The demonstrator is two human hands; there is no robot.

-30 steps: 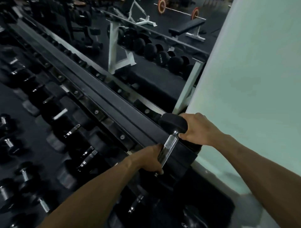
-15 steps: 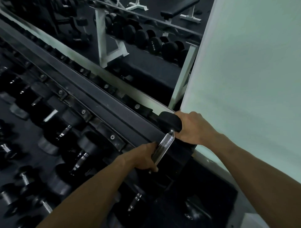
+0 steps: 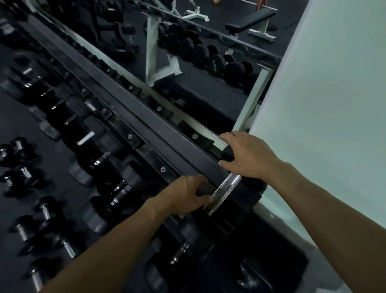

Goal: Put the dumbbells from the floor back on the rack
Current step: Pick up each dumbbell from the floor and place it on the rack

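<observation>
Fingers of left hand [image 3: 187, 195] curled round near end of dumbbell [image 3: 226, 189] chrome handle, lower centre, right hand [image 3: 247, 158] cupped over its far black head, dumbbell across rack [image 3: 146, 117] top rail, loose dumbbells [image 3: 45, 211] on floor, lower left

— What stands at the far end of the room?
— A flat weight bench [image 3: 251, 17] with a black pad on a pale frame, on the dark floor [image 3: 208, 96].
— And along the right?
— A pale green wall [image 3: 325, 100], plain, filling that whole side from the top edge downward.
— Anything beyond the bench?
— The tip of a barbell with a red plate [image 3: 263, 2], right at the top edge. A second plate shows near it, too cut off to describe.
</observation>
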